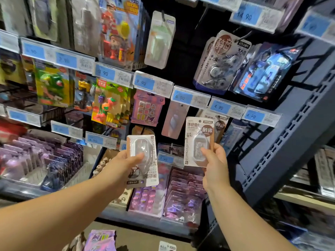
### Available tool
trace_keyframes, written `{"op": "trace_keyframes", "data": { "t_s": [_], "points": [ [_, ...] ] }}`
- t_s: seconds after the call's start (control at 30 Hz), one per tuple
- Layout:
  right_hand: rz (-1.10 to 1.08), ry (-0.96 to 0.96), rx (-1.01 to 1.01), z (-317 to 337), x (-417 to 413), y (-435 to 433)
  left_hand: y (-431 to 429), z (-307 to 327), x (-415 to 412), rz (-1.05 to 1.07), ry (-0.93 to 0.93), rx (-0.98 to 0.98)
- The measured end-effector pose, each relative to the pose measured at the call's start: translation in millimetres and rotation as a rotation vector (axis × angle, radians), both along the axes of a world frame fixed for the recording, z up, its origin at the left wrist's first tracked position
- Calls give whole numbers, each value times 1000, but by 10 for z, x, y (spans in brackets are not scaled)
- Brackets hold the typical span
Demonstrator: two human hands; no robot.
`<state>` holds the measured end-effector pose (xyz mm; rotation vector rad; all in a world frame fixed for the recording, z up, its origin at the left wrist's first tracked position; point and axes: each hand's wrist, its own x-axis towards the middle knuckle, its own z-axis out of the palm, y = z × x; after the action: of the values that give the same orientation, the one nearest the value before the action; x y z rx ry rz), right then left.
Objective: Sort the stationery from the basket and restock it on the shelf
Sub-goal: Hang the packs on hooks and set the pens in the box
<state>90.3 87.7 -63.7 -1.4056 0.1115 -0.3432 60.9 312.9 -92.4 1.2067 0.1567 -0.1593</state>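
**Stationery packs (150, 171) (194, 131): two held up before the shelf (290, 142)**

Nearest the camera, low in view, lies one purple packet (101, 240). Above it, two bare forearms reach up and forward. The left hand (123, 165) grips one of the packs, with the thumb on its clear bubble and the fingers curled behind the card. Its print reads upside down, so its top end points down, and its long axis leans slightly off upright. The right hand (215, 162) pinches the other pack at its lower right edge. That pack stands upright with its hang hole on top. The two packs sit side by side and apart. Just behind the right one, a similar brown-labelled pack (220, 124) hangs under a blue price label (219, 106) reading 4.90.
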Motion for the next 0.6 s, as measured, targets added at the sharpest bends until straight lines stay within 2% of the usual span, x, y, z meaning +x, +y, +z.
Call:
{"op": "trace_keyframes", "data": {
  "t_s": [0.1, 0.23, 0.6],
  "points": [
    [-127, -46, 12, 13, 46, -139, -17, -18, 10, -12, -6, 0],
    [-184, -66, 20, 39, 95, -237, -64, -22, 3, -37, -4, 36],
    [-182, -61, 62, 78, 262, -297, -104, -31, -7, 55, 27, 48]
  ]
}}
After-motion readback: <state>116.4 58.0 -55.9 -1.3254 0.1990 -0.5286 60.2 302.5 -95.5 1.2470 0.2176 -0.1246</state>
